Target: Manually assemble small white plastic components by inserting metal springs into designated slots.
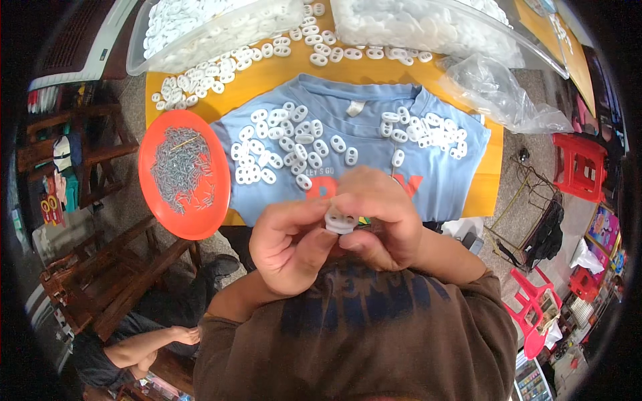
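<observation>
Seen from above, a person's two bare hands meet close to the chest, over a brown shirt. The left hand (289, 246) and the right hand (376, 217) both pinch a small white plastic piece (340, 221), oval with two holes, which sits between the fingertips of the two hands at the centre of the view; both hands are closed in a grip on it, though the fingers hide most of it, so whether it is one piece or two stacked is hard to tell. Just beyond the hands lies a light blue T-shirt (441, 177) spread flat over a yellow tabletop (267, 77), with orange printed letters partly hidden by the knuckles. Scattered across the cloth are many more white two-hole pieces (287, 144), smooth and glossy, in two loose groups. To the left, overhanging the table edge, an orange round plastic tray (214, 214) holds a heap of small grey metal pins (180, 168). At the far edge stand two clear plastic tubs (137, 57) heaped with white parts, and a crumpled clear plastic bag (501, 93) lies at the right. Red plastic stools (580, 167) stand on the floor at the right.
</observation>
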